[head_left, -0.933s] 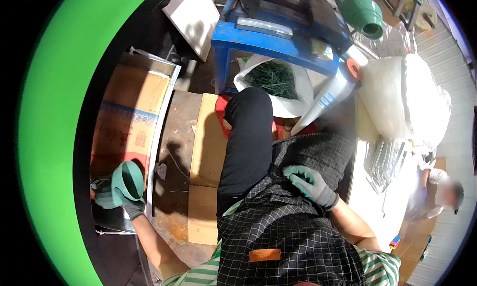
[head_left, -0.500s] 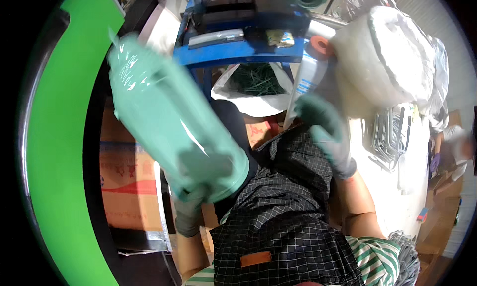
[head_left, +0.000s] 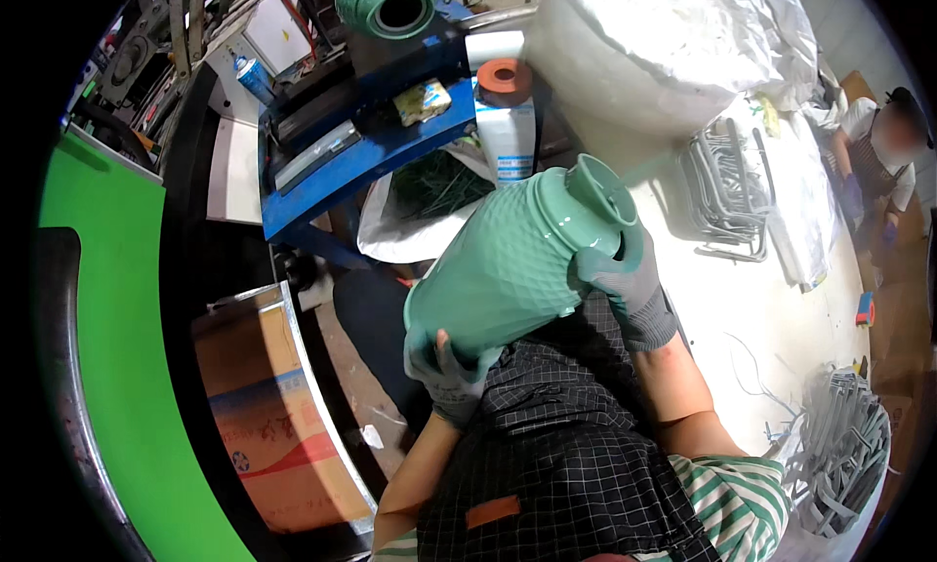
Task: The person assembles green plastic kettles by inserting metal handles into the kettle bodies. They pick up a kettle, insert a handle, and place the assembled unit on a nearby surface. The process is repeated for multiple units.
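Observation:
A green plastic thermos flask (head_left: 508, 255) with a dimpled body lies tilted across my lap. Its flared neck points up to the right. Under the lower left end, my left hand (head_left: 447, 379), in a grey glove with green-coated fingers, is closed around the base. My right hand (head_left: 627, 287), gloved the same way, grips the shoulder just below the neck, its thumb on the near side. The fingers behind the flask are hidden.
A blue bench (head_left: 371, 162) stands ahead, with another green flask (head_left: 390, 6) behind it. To the right are a white worktable (head_left: 722, 308), bent grey metal handles (head_left: 727, 191), an orange tape roll (head_left: 505, 79) and a large white sack (head_left: 634, 74). Another person (head_left: 869, 162) is at far right.
The flask has swung round, so its upper end now points right instead of up-left. My right hand, empty before, has taken hold near the neck. The view has turned.

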Tool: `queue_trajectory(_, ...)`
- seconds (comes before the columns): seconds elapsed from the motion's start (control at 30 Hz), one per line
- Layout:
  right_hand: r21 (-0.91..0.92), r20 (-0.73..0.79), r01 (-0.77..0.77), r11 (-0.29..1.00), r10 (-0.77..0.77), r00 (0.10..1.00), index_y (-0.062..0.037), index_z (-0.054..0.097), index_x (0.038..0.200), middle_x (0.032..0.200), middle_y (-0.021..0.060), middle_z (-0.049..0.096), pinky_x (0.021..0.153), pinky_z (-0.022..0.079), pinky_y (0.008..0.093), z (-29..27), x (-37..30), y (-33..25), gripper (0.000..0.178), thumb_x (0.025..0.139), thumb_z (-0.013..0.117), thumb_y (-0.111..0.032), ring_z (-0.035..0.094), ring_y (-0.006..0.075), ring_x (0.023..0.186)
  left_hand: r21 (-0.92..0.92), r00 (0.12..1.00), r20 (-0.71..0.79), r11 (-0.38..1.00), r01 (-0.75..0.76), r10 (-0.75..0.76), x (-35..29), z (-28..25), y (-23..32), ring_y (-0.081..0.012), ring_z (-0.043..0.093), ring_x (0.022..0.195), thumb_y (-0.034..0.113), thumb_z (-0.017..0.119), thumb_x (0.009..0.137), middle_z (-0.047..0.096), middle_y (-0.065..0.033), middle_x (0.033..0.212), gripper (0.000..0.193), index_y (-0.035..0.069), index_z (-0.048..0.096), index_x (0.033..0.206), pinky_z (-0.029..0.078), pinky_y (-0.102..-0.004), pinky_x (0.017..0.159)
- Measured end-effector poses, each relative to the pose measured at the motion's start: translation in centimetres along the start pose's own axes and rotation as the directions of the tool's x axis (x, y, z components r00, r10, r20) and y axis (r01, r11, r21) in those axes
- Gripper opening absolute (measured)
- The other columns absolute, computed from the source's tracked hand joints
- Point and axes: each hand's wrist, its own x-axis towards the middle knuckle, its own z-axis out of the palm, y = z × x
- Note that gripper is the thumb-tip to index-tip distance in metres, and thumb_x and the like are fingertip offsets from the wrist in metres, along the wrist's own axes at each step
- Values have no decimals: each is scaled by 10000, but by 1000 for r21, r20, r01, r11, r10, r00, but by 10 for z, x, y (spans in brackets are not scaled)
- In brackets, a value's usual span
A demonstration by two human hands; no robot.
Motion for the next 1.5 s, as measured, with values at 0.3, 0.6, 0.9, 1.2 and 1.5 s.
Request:
queue_trajectory(0.3, -268, 742, 534, 802, -181, 645, -126, 591, 1432, 1407, 100, 634, 1263, 198, 575, 31, 5, 24, 1002, 607, 935, -579, 568, 298, 1363, -581, 925, 248, 808, -95, 287, 138, -86, 21, -384, 531, 1276, 512, 871, 755, 535, -190, 1389, 961, 94, 472, 1523, 462, -543, 1038)
queue_trajectory(0.6, -378, 566, 583, 719, -319, 760, -88, 466, 1504, 1477, 197, 514, 1175, 295, 640, 66, -56, 52, 966, 719, 844, -504, 476, 424, 1393, -413, 783, 198, 775, -479, 589, 125, -92, 10, -243, 612, 1153, 335, 778, 844, 616, -12, 1167, 324, 234, 759, 1152, 553, -503, 1033)
queue_trajectory(0.9, -285, 603, 533, 797, -284, 746, -95, 525, 1428, 1421, 183, 540, 1195, 331, 593, 74, -34, 46, 808, 748, 838, -401, 487, 422, 1384, -445, 602, 490, 774, -450, 631, 147, -96, 4, -272, 682, 1021, 305, 760, 826, 687, -78, 989, 376, 123, 754, 1155, 527, -557, 1032)
queue_trajectory(1.2, -309, 686, 570, 761, -236, 688, -95, 548, 1408, 1417, 182, 535, 1170, 347, 578, 84, -26, 51, 742, 791, 806, -419, 490, 404, 1366, -449, 791, 493, 885, -125, 362, 136, -100, 17, -344, 683, 1020, 189, 779, 779, 694, -134, 1034, 294, 75, 682, 1033, 431, -638, 1104)
queue_trajectory(1.5, -378, 568, 592, 712, -327, 755, -91, 570, 1384, 1410, 183, 531, 1150, 360, 581, 90, -42, 69, 744, 784, 809, -461, 503, 410, 1335, -535, 854, 418, 843, -43, 309, 124, -92, 16, -339, 663, 1071, 160, 748, 779, 691, -119, 1039, 257, 58, 659, 997, 416, -697, 1101)
